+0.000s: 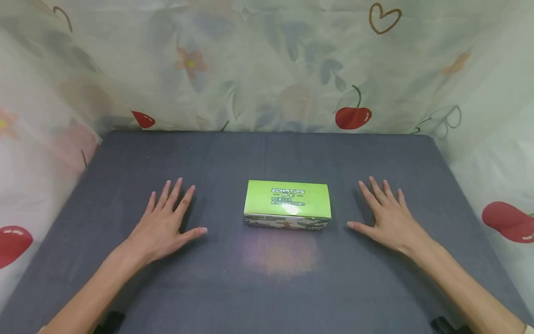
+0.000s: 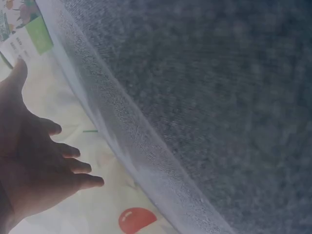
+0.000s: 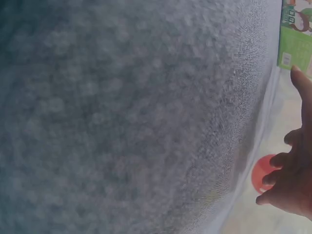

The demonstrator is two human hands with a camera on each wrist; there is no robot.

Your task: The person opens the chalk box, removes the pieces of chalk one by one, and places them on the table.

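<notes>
- Both my hands lie flat on the grey counter [image 1: 125, 157], palms down, fingers straight and spread.
- Left hand [image 1: 167, 222]: grip wide open, nothing in it, thumb pointing in toward the middle.
- Right hand [image 1: 385, 218]: the same, grip fully open and empty, thumb also pointing inward.
- Between them sits the green box [image 1: 288, 205], lying flat near the middle of the counter, white lettering on top, apart from both hands (neither thumb touches it).
- The left wrist view catches a corner of the box [image 2: 34, 31] just past my thumb tip; the right wrist view shows its green end [image 3: 295, 41] above my thumb.
- Behind everything hangs a floral curtain [image 1: 267, 65] with cherries and a heart printed on it.
- My read: this is the ready stance, nothing gripped yet.
- A pickup, I judge, would call for both hands closing in on the box's short ends, or one hand spanning its top; it looks light and rigid enough.
</notes>
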